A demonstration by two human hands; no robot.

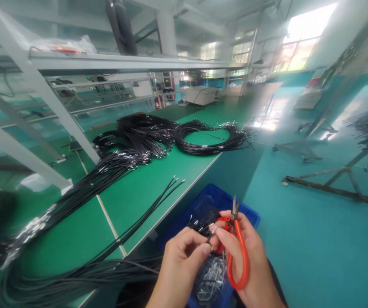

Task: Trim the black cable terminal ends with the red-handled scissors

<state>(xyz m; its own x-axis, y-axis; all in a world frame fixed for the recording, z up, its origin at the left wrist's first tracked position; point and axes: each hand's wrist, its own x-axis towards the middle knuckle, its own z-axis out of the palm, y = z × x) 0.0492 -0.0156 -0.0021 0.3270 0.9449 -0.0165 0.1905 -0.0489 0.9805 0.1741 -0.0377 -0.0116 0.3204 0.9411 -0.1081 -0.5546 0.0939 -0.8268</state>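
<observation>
My left hand (184, 259) pinches a thin black cable (209, 238) near its end, thumb against forefinger. In my right hand (257, 254) sits a pair of red-handled scissors (242, 261), blades pointing up and slightly apart. The right thumb and fingertips meet at the small pale tip of the cable, beside the left fingers. Below both hands is a blue bin (257, 219) with clear plastic scraps (211, 278) and dark bits inside. A bundle of long black cables (84, 273) runs from the left towards my lap; part of it is hidden behind my left forearm.
The green table (158, 194) carries a coiled cable bundle (199, 147), a heap of black cables (148, 128) and several loose cable ends (171, 186). White shelf posts (52, 115) rise at left. Wheeled stands (328, 188) stand on the floor at right.
</observation>
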